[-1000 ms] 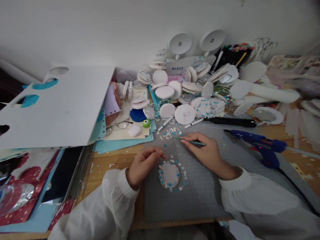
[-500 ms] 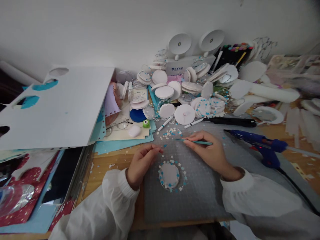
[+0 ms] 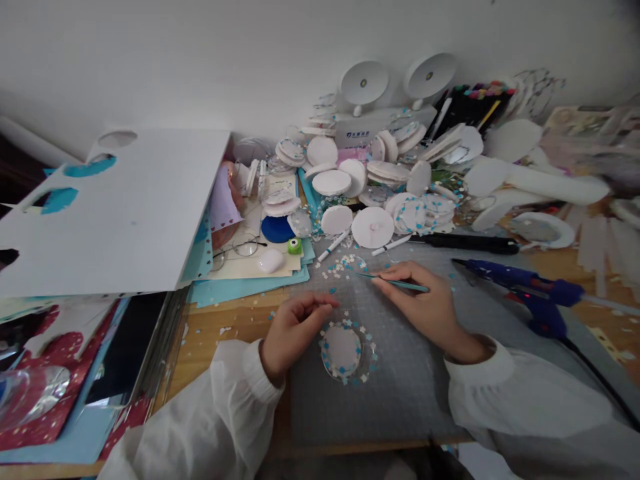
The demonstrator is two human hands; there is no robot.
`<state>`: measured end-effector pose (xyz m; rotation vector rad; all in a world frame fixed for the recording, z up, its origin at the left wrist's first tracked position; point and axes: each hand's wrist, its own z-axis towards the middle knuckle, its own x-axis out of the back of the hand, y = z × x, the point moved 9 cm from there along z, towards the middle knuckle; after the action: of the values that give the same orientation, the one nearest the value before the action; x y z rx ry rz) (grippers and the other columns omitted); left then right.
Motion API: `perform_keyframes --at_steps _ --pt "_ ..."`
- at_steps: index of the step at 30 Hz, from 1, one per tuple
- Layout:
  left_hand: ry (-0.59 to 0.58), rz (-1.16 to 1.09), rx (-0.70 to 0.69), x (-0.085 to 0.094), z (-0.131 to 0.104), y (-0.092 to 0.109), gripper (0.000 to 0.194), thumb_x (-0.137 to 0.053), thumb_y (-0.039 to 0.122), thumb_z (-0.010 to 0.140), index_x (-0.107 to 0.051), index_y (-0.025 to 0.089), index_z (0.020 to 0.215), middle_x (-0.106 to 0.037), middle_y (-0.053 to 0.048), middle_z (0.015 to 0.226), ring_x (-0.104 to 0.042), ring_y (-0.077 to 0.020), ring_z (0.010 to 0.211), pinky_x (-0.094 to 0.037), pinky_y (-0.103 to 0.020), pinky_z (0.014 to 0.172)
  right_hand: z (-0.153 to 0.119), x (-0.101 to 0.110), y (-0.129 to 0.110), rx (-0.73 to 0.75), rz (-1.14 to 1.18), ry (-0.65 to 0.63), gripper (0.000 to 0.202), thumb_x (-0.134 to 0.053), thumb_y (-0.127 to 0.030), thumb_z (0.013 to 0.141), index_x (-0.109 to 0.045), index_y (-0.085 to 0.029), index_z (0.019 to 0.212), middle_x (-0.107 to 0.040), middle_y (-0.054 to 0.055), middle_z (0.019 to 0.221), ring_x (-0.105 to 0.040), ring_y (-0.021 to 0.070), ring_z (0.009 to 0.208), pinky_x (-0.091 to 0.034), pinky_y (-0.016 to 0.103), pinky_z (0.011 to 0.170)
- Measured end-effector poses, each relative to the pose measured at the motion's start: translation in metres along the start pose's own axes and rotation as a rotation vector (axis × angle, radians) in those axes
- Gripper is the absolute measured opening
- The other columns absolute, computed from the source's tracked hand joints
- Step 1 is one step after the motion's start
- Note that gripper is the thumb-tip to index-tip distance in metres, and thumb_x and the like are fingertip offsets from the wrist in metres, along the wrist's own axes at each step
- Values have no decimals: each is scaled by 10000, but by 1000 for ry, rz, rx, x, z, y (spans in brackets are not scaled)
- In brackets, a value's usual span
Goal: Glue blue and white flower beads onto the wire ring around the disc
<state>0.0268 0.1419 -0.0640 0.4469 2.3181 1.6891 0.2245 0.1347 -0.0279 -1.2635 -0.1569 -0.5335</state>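
Observation:
In my right hand [image 3: 425,297] is a pair of teal tweezers [image 3: 407,286], gripped between thumb and fingers with the tips pointing left. The tips are close to a scatter of small white and blue paper flowers [image 3: 345,265]. My left hand [image 3: 300,330] is closed, thumb against the fingers; whatever it may pinch is too small to make out. Just right of and below it, a round white disc [image 3: 345,348] ringed with blue and white flowers lies on the grey cutting mat [image 3: 395,407]. A clear loop with more flowers curves round its right side.
A blue glue gun [image 3: 530,283] with a small red light lies at right, its cord trailing down. Behind it is a black-handled tool [image 3: 465,243]. White discs [image 3: 373,227] are heaped at the back. A large white foam board [image 3: 125,220], glasses [image 3: 245,248] and papers occupy the left.
My left hand has shifted slightly right. The tweezers keep their place near the flowers in my right hand. The whole view has shifted a little.

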Motion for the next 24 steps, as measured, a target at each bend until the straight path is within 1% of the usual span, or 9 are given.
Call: perform_keyframes --at_steps 2,4,7,12,16,20,24 --pt "-10 9 3 -1 -1 -1 262 -620 333 747 -685 99 844 -571 -4 636 -406 -98 552 -289 -217 517 0 -2 1 28 -59 -8 64 -675 -274 757 -628 -230 757 -695 45 797 -647 188 768 -522 353 749" --pt "-14 14 3 -1 -1 -1 256 -611 328 750 -680 101 845 -569 -4 643 -409 -101 559 -292 -219 525 0 -6 2 46 -98 -46 56 -663 -276 766 -630 -231 765 -695 41 797 -644 186 761 -521 353 741" --pt "-12 4 -2 -1 -1 -2 245 -610 325 747 -676 108 839 -575 -7 657 -426 -108 574 -308 -223 539 0 -9 4 45 -120 -80 59 -655 -284 771 -626 -232 766 -691 36 796 -639 184 756 -521 349 725" --pt "-23 18 -11 -3 0 -2 245 -603 321 746 -675 106 836 -591 -23 683 -448 -119 596 -316 -229 546 0 -7 3 37 -96 -63 61 -670 -274 757 -629 -229 752 -691 30 782 -646 182 747 -524 338 725" --pt "-20 20 -14 -3 0 -2 262 -594 330 751 -673 103 855 -594 -29 698 -450 -120 600 -313 -226 542 1 -3 2 26 -67 -23 74 -682 -271 749 -622 -228 738 -692 28 770 -653 181 747 -532 325 711" --pt "-9 34 -12 -2 -1 -2 261 -597 324 754 -678 97 855 -551 -5 636 -405 -103 556 -291 -218 520 1 0 -2 78 -60 6 86 -696 -246 734 -616 -216 725 -685 18 743 -650 166 717 -534 295 670" --pt "-4 29 -20 -1 -1 -1 249 -603 306 758 -682 94 860 -527 6 606 -382 -96 536 -273 -217 506 0 -4 -3 121 -93 -17 60 -685 -211 742 -625 -213 743 -682 15 747 -646 154 712 -528 281 671"
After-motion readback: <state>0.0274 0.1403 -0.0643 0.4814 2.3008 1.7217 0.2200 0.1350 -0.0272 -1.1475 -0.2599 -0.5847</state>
